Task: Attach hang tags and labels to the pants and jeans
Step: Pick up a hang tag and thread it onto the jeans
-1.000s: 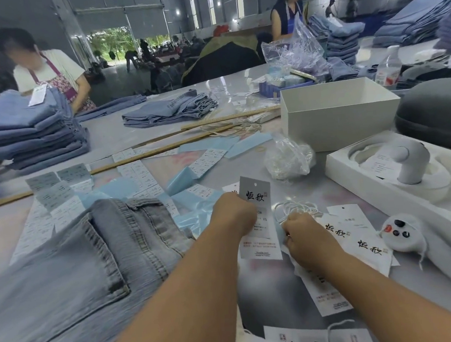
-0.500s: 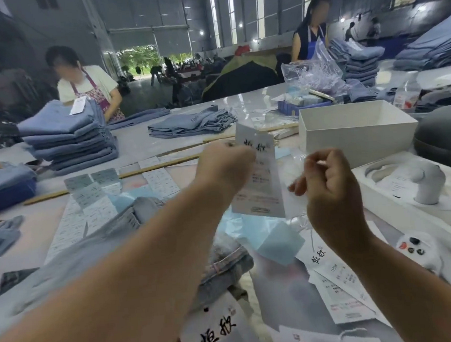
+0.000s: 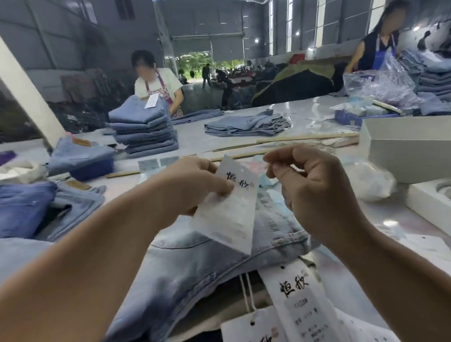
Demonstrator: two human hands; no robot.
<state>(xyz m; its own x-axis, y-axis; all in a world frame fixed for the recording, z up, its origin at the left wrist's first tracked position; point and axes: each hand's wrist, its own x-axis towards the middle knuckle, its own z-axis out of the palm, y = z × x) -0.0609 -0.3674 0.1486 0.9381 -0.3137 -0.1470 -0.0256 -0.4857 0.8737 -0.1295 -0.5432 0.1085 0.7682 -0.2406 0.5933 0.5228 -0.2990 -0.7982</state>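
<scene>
Left grip: the left hand (image 3: 193,184) is curled on a white hang tag (image 3: 228,205), pinched by its left edge.
Right grip: the right hand (image 3: 309,188) is curled just right of the tag; contents cannot be told.
Tag position: raised above the light-blue jeans (image 3: 199,264) on the surface (image 3: 195,140).

White open box (image 3: 417,153) at right, long wooden sticks (image 3: 308,137), crumpled clear plastic bags (image 3: 390,87) beyond.

Big grey shed, corrugated walls (image 3: 46,36), tall windows (image 3: 322,9), open doorway (image 3: 210,64), slanted white beam (image 3: 9,74).
</scene>
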